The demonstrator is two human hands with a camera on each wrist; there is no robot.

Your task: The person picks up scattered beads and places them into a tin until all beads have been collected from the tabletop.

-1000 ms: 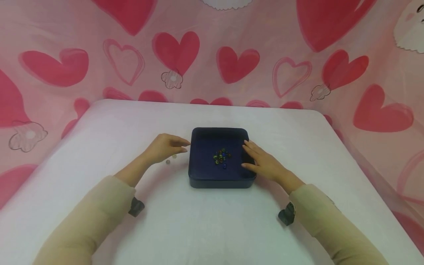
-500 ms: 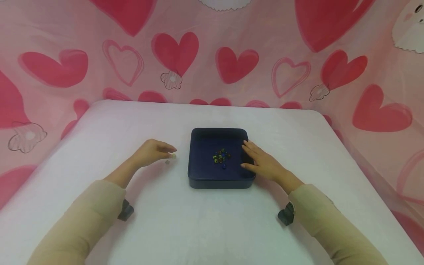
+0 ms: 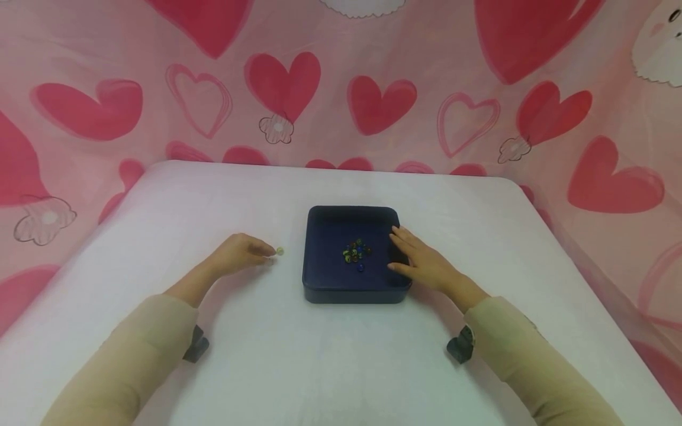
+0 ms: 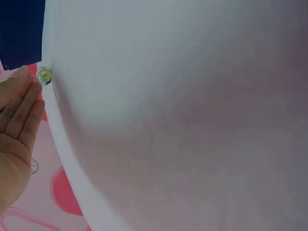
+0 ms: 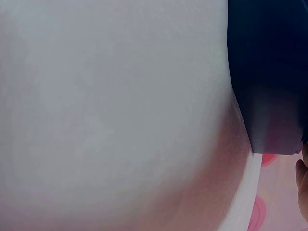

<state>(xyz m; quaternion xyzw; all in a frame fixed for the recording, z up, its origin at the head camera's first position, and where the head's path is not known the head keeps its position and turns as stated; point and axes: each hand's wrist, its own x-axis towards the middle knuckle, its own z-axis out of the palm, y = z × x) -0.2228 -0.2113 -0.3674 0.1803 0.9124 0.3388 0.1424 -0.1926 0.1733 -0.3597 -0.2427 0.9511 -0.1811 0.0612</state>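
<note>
A dark blue square tray [image 3: 351,296] stands mid-table with several coloured glass marbles [image 3: 356,251] grouped inside and one blue marble [image 3: 360,267] nearer its front. Left of the tray, my left hand [image 3: 238,254] reaches low over the table, fingers extended and thumb below. Its fingertips are right at a clear marble [image 3: 270,261], which the thumb partly covers. A yellow-green marble [image 3: 280,251] lies just beyond the fingertips; the left wrist view shows this yellowish marble [image 4: 44,75] beside the straight fingers. My right hand [image 3: 426,263] rests on the tray's right rim, fingers reaching inside.
A white cloth covers the table [image 3: 341,367]. Behind it hangs a pink curtain [image 3: 330,35] with red hearts. Dark wrist cameras sit under both sleeves. In the right wrist view, the tray's side [image 5: 269,72] fills the right edge.
My left hand has moved left and toward me, from the tray's left rim to the loose marbles, now at the clear one. My right hand and the tray have stayed put.
</note>
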